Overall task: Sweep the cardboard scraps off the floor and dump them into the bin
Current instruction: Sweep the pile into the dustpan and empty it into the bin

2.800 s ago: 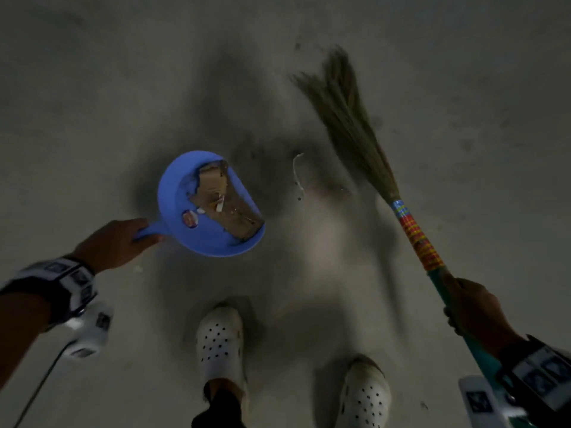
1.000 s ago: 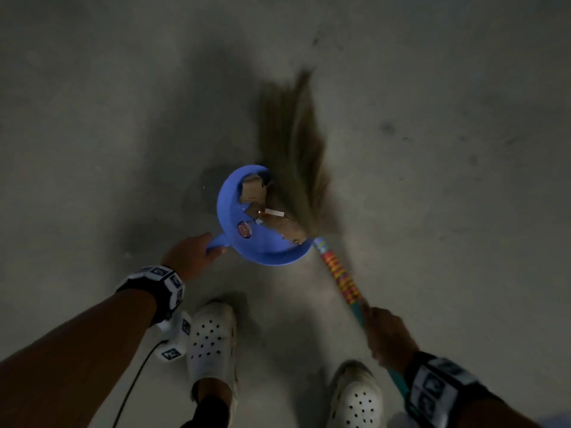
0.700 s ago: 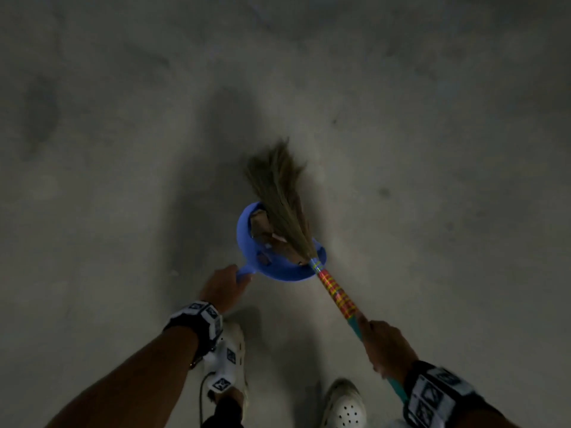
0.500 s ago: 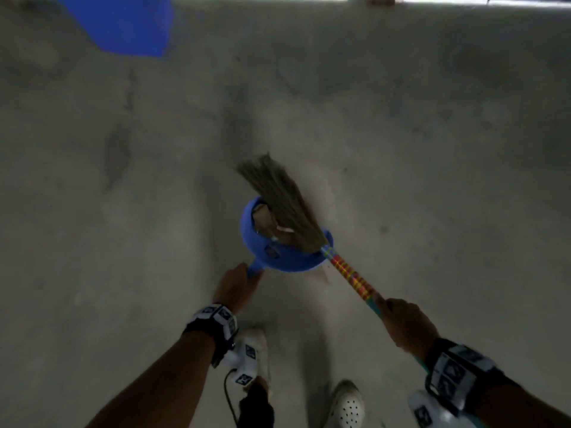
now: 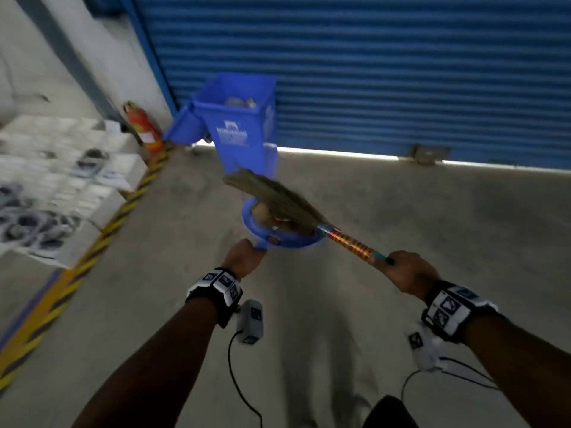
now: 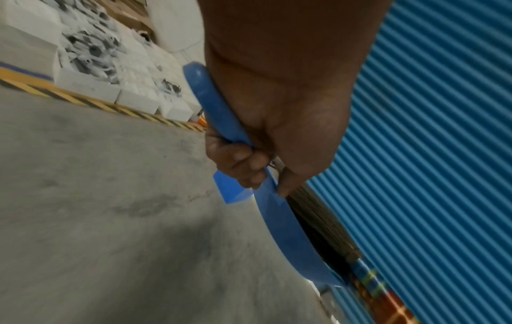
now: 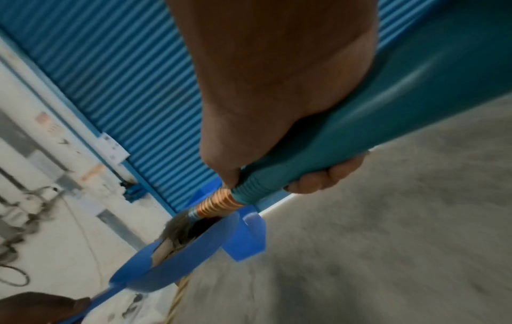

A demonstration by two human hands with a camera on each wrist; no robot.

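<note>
Dustpan [image 5: 279, 239], round and blue, is held up off the grey floor [image 5: 432, 217] by the left hand [image 5: 245, 257], whose fingers curl around its handle. Cardboard scraps [image 5: 262, 211] sit inside the pan. The right hand [image 5: 408, 273] wraps around the teal handle of a broom [image 5: 349, 242], and the broom's straw head lies across the top of the dustpan, over the scraps. Ahead, near the dustpan, an open blue bin [image 5: 238, 125] stands against a blue ribbed shutter [image 5: 401, 72]. A red fire extinguisher [image 5: 140, 125] is to the left of the bin. White boxes [image 5: 61, 168] are stacked further left, behind yellow and black floor tape [image 5: 102, 239].
</note>
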